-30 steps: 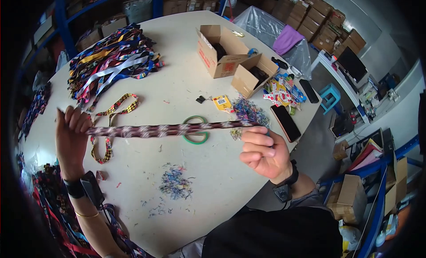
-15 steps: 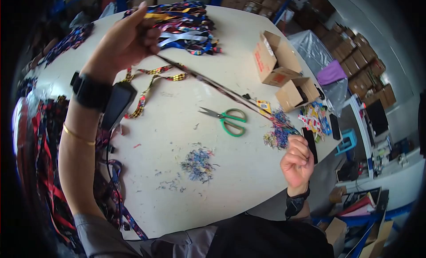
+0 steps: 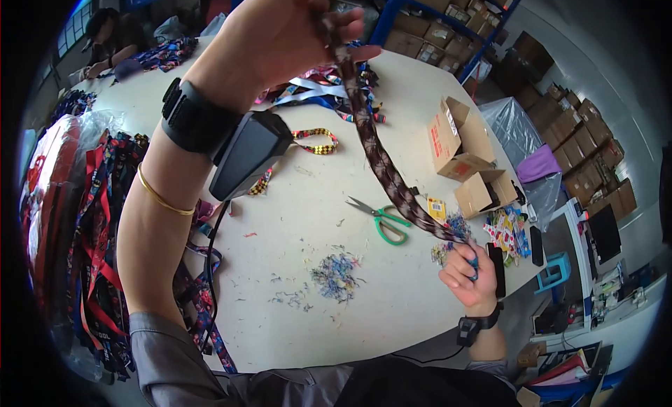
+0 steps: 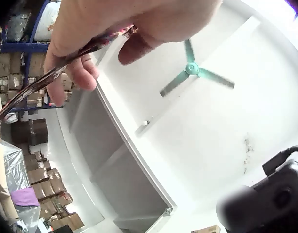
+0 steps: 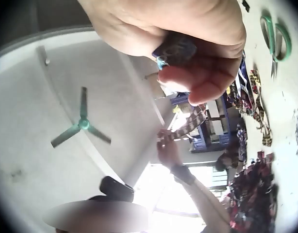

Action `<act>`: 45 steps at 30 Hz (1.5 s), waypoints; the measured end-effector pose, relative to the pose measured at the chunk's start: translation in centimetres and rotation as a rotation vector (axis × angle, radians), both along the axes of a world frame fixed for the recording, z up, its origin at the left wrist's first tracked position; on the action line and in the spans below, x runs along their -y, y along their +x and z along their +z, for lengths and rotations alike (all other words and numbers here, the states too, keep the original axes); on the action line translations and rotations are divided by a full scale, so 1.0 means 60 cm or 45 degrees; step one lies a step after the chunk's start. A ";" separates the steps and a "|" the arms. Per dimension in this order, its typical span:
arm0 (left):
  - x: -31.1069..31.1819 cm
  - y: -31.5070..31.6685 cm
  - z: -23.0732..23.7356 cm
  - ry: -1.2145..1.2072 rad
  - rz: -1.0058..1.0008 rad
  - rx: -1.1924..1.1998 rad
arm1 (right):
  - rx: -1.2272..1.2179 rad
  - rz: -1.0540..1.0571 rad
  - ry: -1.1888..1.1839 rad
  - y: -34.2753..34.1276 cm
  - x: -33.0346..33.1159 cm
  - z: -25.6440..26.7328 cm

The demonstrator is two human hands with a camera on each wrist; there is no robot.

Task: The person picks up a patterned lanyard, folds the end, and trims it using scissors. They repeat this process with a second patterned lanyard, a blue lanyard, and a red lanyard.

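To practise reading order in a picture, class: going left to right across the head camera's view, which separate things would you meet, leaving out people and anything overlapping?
Lanyard heap, checkered strap, green-handled scissors, yellow packet, smaller open box, blue stool, black monitor.

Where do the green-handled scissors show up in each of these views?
Head view: just below and right of centre, on the table, with the scissors lying points to the left.
Left wrist view: not in it.
Right wrist view: in the upper right corner, points down.
Shared landmark: the dark patterned strap, right of centre, upper left and right of centre respectively.
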State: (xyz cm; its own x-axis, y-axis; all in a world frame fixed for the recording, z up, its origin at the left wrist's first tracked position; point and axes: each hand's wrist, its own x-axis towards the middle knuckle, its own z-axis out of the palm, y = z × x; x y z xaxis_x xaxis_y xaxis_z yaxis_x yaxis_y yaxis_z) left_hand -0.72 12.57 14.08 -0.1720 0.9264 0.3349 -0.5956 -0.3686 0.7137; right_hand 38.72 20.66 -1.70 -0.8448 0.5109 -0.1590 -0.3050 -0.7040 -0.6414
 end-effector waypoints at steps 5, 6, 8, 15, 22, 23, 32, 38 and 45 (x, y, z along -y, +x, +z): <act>-0.012 0.026 0.069 0.152 -0.246 -0.080 | 0.520 0.195 0.843 -0.046 -0.029 0.022; -0.012 0.035 0.080 0.158 -0.177 -0.135 | 0.599 0.243 1.003 -0.054 -0.039 0.019; -0.003 0.055 0.101 0.175 -0.050 -0.210 | 0.655 0.216 1.382 -0.060 -0.075 0.000; -0.005 0.069 0.144 0.255 0.000 -0.372 | 0.279 -0.452 2.005 -0.178 -0.063 0.151; 0.000 0.112 0.154 0.156 0.254 -0.637 | 0.366 -0.928 2.843 -0.297 -0.002 0.237; -0.003 0.116 0.152 0.124 0.287 -0.682 | 0.422 -0.910 2.888 -0.310 0.003 0.237; -0.004 0.106 0.140 -0.005 0.506 -1.103 | 0.315 -0.169 2.005 -0.302 -0.058 0.202; 0.010 0.119 0.138 0.010 0.552 -1.176 | 0.149 -0.188 1.879 -0.284 -0.081 0.188; 0.022 0.137 0.154 0.041 0.640 -1.343 | -0.066 -0.444 1.979 -0.277 -0.076 0.178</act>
